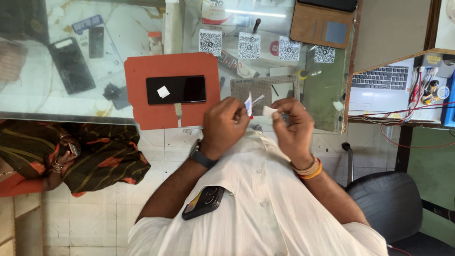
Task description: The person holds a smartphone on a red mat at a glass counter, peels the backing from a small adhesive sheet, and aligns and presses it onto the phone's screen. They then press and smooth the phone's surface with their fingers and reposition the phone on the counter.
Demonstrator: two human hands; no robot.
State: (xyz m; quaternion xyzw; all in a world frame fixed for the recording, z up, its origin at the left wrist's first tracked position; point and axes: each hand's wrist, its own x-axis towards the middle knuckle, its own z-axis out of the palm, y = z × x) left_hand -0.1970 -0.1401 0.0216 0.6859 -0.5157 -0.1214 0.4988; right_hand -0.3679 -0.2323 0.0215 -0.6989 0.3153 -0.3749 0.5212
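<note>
My left hand (pixel 223 127) pinches a small white packet (pixel 249 103) with a blue edge, held up in front of my chest. My right hand (pixel 293 127) grips a small white folded pad (pixel 269 112) right beside it; the two hands nearly touch. Beyond them a black phone (pixel 176 89) lies face up on an orange mat (pixel 167 66) on the glass counter (pixel 57 106), with a small white square (pixel 163 92) resting on its screen. A grey perforated mat (pixel 265 87) lies just past my hands.
Another phone (pixel 204 203) sits in my shirt pocket. Under the glass lie dark phones (pixel 71 64). Square code cards (pixel 249 45) and a brown wallet case (pixel 322 23) line the far counter. A laptop (pixel 379 80) and wires sit right; a black chair (pixel 391 204) stands lower right. A seated person (pixel 71 156) is at left.
</note>
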